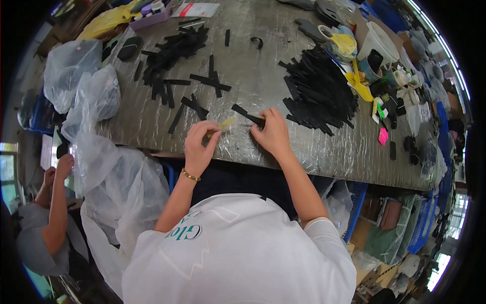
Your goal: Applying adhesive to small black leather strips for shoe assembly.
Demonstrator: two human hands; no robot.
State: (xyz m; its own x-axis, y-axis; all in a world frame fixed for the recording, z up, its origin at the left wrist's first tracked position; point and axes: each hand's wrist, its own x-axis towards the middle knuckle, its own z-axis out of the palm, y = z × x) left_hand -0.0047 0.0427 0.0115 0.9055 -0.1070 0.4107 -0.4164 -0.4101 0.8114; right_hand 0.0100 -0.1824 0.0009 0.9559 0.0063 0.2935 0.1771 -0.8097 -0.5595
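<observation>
Close to the table's near edge, my left hand (200, 143) has its fingers pinched on a small yellowish, see-through strip (226, 122). Just across from it, my right hand (273, 133) grips one end of a black strip (245, 113), whose free end points away to the left. The two held pieces are near each other but apart. Beyond my left hand lie several loose black strips (194, 107), some crossed over each other. To the right of my right hand spreads a big pile of black strips (321, 91). My fingertips partly hide both held pieces.
A second heap of black strips (174, 53) lies at the far left of the table (248, 76). Plastic bags (131, 177) crowd the left edge. At the right stand a white bucket (379, 43) and a pink piece (382, 136). Another person's hands (63, 166) show far left.
</observation>
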